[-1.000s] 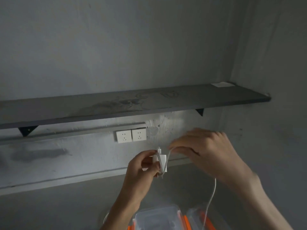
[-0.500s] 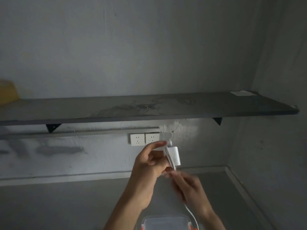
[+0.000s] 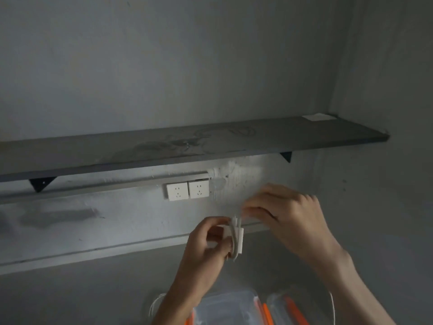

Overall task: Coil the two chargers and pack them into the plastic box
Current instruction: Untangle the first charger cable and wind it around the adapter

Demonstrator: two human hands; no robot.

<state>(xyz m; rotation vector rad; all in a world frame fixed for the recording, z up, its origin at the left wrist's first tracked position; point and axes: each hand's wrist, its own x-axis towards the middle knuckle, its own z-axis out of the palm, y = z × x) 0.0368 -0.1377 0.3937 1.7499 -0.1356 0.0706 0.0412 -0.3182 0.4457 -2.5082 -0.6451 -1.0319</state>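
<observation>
Right now our left hand [image 3: 206, 245] pinches the white charger block [image 3: 236, 240] with several cable [image 3: 233, 235] turns across it, held up before the wall sockets [image 3: 187, 190] and above the plastic box [image 3: 225, 308]. Our right hand [image 3: 288, 214] pinches the cable's free run near the block, though blur hides that grip's detail. If tension slackens, the turns could slide off; the trailing strand [image 3: 331, 308] may snag the box.

Dark wall shelf [image 3: 187, 146], white paper [image 3: 317, 117] at right end; two sockets [image 3: 188, 190] beneath.
</observation>
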